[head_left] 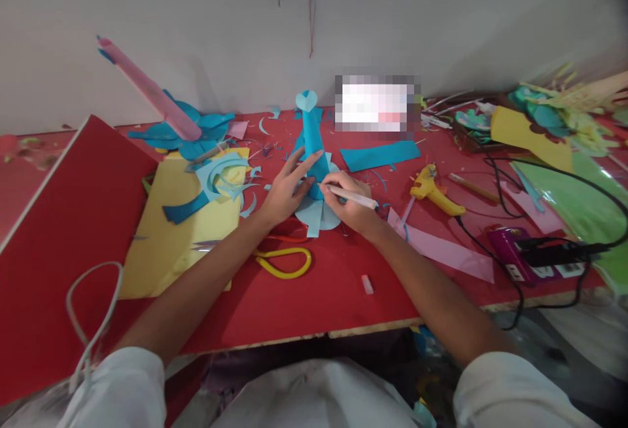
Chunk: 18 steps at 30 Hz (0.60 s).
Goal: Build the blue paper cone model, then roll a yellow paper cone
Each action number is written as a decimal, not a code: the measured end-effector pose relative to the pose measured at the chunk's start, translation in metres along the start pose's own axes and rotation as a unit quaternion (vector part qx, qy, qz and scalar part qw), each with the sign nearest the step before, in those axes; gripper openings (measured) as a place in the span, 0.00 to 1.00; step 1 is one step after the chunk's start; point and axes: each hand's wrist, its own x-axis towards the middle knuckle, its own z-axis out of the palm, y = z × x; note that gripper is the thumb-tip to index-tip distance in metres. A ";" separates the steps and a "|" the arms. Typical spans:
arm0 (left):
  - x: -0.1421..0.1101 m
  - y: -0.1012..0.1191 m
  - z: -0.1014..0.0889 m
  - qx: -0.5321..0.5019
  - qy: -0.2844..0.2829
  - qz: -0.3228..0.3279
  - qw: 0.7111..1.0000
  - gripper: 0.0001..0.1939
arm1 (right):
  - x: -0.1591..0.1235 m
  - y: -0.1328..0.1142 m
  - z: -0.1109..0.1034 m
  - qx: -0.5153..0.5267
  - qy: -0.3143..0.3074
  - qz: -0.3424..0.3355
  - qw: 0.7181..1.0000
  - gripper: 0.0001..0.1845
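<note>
Left hand (289, 191) reaching in, fingers spread against a blue paper cone (315, 153), right hand (349, 202) bent inward, fingertips pinching a white pen (352, 196).

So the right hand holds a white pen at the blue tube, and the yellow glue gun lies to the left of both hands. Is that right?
Not quite: the glue gun is on the wrong side. The head view shows it to the right of both the left hand and the right hand. The right hand does hold a white pen at the blue tube.
</note>
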 end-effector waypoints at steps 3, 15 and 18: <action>0.000 -0.002 0.001 -0.007 -0.007 -0.003 1.000 0.30 | 0.000 0.002 0.001 -0.003 -0.011 -0.002 1.000 0.12; -0.001 -0.003 0.002 -0.005 -0.005 -0.002 1.000 0.31 | 0.000 0.002 0.002 -0.016 0.034 -0.027 0.999 0.09; -0.001 -0.004 0.002 -0.001 -0.004 -0.001 1.000 0.31 | 0.000 0.003 0.002 -0.020 0.048 -0.037 0.998 0.08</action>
